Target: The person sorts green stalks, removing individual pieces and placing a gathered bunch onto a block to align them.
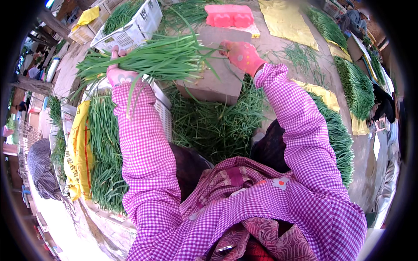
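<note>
My left hand (121,72), in a pinkish patterned glove, grips a thick bunch of green chives (163,58) from below. The leaf tips spread to the left and the pale cut ends point right. My right hand (242,56), in a coral-red dotted glove, is closed to the right of the bunch. Thin loose blades (211,52) reach from the cut ends to its fingertips and seem pinched there. Below the bunch stands a brown block-like stand (214,88), with a heap of loose chive leaves (215,127) around its base, between my knees.
A white plastic crate (143,24) of chives stands beyond my left hand. A pink foam block (230,15) lies behind the stand. Chive piles (106,146) flank me, with a yellow sack (80,146) at left. Yellow sheeting (287,21) covers floor ahead. A person (354,19) is far right.
</note>
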`<state>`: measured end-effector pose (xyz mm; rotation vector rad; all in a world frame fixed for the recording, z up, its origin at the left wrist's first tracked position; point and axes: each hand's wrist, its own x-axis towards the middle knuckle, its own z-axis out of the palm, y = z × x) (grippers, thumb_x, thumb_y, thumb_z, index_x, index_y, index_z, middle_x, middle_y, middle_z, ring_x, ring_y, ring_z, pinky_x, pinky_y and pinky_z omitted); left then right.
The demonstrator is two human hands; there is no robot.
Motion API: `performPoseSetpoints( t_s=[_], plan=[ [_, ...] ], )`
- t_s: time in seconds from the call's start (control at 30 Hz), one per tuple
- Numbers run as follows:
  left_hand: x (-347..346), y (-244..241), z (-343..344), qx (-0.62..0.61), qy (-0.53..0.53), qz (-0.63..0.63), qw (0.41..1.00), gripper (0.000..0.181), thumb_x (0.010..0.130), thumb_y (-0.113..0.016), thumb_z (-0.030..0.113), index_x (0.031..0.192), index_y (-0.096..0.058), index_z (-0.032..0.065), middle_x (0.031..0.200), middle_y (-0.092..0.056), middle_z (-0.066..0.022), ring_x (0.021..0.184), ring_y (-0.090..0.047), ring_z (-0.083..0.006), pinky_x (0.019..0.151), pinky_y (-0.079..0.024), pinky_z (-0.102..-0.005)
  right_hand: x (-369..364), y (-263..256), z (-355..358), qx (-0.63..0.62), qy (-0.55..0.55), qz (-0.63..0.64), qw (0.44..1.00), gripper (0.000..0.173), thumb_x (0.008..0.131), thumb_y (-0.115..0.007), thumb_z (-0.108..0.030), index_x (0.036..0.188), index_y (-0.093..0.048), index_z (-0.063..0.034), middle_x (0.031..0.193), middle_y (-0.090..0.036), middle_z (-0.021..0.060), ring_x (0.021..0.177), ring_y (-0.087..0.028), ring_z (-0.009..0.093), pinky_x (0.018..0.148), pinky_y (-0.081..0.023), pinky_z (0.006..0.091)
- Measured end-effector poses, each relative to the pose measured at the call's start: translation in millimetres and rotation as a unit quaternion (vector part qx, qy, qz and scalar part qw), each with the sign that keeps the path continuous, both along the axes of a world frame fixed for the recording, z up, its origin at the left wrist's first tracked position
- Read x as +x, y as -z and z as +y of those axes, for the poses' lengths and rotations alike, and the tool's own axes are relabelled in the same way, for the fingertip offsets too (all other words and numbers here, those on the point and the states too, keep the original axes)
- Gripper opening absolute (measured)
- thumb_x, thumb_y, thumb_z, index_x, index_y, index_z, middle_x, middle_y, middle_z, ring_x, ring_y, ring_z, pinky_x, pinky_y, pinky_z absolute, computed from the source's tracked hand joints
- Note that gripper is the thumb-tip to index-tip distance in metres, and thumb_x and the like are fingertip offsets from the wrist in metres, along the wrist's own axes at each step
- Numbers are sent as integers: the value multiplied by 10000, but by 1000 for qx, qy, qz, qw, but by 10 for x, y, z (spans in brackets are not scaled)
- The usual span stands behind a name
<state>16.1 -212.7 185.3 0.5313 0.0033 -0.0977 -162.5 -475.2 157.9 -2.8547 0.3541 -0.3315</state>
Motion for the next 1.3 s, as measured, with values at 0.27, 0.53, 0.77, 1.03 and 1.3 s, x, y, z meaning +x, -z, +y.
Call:
performPoseSetpoints(
  t_s=[0.27, 0.53, 0.77, 1.03, 1.3],
  plan=[
    [-146, -153, -15, 24, -114, 16, 993, 216, 823, -553, 104, 1010, -606, 9, 850, -569, -78, 813, -554, -258, 822, -470, -488, 1, 274, -182, -50, 43, 59, 996, 326, 872, -496, -352, 1106, -554, -134, 889, -629, 162, 850, -602, 348, 709, -471, 437],
    [84, -230, 454, -59, -180, 17, 982, 127, 869, -497, 166, 814, -518, 53, 648, -495, -34, 666, -505, -226, 725, -456, -438, -240, 585, 131, 43, -200, 382, 901, 356, 838, -512, -387, 1012, -589, -86, 926, -635, 125, 886, -614, 293, 732, -475, 421],
    [6, -125, 206, -47, -126, -7, 991, 93, 802, -536, 49, 882, -524, 1, 670, -510, -61, 657, -513, -250, 687, -476, -442, -77, 1720, 670, -57, -165, 360, 917, 352, 869, -474, -286, 1118, -567, -55, 1051, -622, 127, 989, -593, 301, 809, -480, 427],
    [-217, -256, 190, 10, -134, -16, 991, 198, 787, -557, 40, 980, -544, -6, 693, -532, -64, 650, -533, -226, 663, -498, -410, -246, 2518, 740, 98, 68, 285, 951, 379, 769, -586, -281, 1073, -590, -56, 998, -627, 166, 961, -598, 316, 791, -478, 459],
    [-177, -282, 209, 44, -124, -25, 991, 160, 792, -554, -4, 948, -524, -22, 738, -532, -77, 646, -507, -196, 621, -478, -350, 85, 2188, 592, 376, 47, 170, 910, 342, 802, -584, -263, 1077, -602, -59, 860, -637, 108, 721, -630, 208, 618, -487, 321]
  ],
)
